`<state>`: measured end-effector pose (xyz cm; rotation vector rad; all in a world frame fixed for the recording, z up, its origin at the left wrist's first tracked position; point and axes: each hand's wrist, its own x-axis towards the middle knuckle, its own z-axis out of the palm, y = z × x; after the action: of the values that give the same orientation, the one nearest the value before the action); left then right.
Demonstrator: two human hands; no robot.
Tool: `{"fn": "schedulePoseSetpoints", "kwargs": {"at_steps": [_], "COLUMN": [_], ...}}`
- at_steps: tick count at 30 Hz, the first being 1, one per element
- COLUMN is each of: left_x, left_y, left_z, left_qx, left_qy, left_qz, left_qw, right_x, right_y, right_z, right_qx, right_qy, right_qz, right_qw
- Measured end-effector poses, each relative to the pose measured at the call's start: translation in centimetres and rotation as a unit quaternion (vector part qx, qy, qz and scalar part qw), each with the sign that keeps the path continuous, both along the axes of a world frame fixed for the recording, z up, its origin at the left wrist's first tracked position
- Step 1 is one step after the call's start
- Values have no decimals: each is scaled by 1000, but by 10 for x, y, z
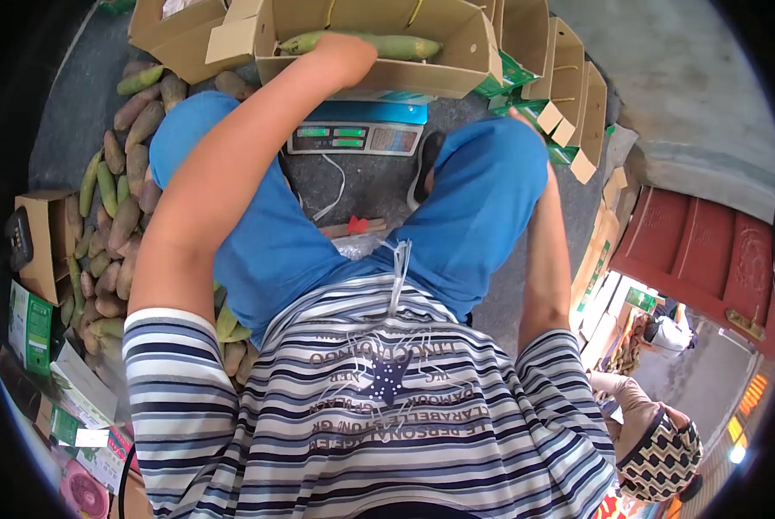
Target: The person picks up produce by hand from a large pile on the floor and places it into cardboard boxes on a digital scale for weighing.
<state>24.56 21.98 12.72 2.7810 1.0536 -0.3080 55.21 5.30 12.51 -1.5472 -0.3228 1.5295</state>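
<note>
My left hand (347,59) reaches over the near wall of an open cardboard box (379,80) and lies across a long pale-green vegetable (405,47) inside it. The vegetable shows on both sides of this hand, but the fingers are hidden behind its back. A digital scale (353,138) with lit green displays and a blue platform stands under the box, between my feet. On the right, my right hand (520,118) is at the far side of my bent knee, close to several open boxes. The knee covers most of it.
A heap of long green and brown vegetables (121,216) covers the floor at left. Several open boxes (569,65) stand in a row at upper right. More cartons (29,327) lie at far left. A person in a patterned hat (662,454) is at lower right, near a red door (699,251).
</note>
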Motion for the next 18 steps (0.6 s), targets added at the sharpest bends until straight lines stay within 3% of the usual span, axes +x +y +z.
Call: {"fn": "schedulePoseSetpoints", "kwargs": {"at_steps": [2, 8, 9, 10, 11, 12, 14, 18], "left_x": [-3, -2, -4, -4, -4, -4, -5, -7], "left_y": [-2, 6, 3, 3, 3, 4, 4, 3], "left_z": [2, -8, -7, -6, -4, -3, -5, -1], "left_qx": [-2, -8, -3, -7, -12, -16, -6, -11], "left_qy": [-9, -30, -35, -36, -38, -40, -63, -107], "left_qz": [2, -4, -10, -13, -15, -17, -15, -17], "left_qw": [1000, 999, 999, 999, 999, 999, 998, 994], "right_x": [-21, -63, -60, -52, -43, -43, -60, -78], "right_y": [-9, -17, -12, -2, 8, 23, 59, 154], "right_z": [4, 21, 17, 11, 8, 12, 40, 43], "right_qx": [25, 28, 71, 109, 140, 193, 255, 384], "right_qy": [-41, -36, -192, -344, -486, -471, -565, -703], "right_qz": [-63, -83, 7, 96, 181, 185, 188, 228], "right_qw": [997, 995, 979, 928, 843, 841, 762, 554]}}
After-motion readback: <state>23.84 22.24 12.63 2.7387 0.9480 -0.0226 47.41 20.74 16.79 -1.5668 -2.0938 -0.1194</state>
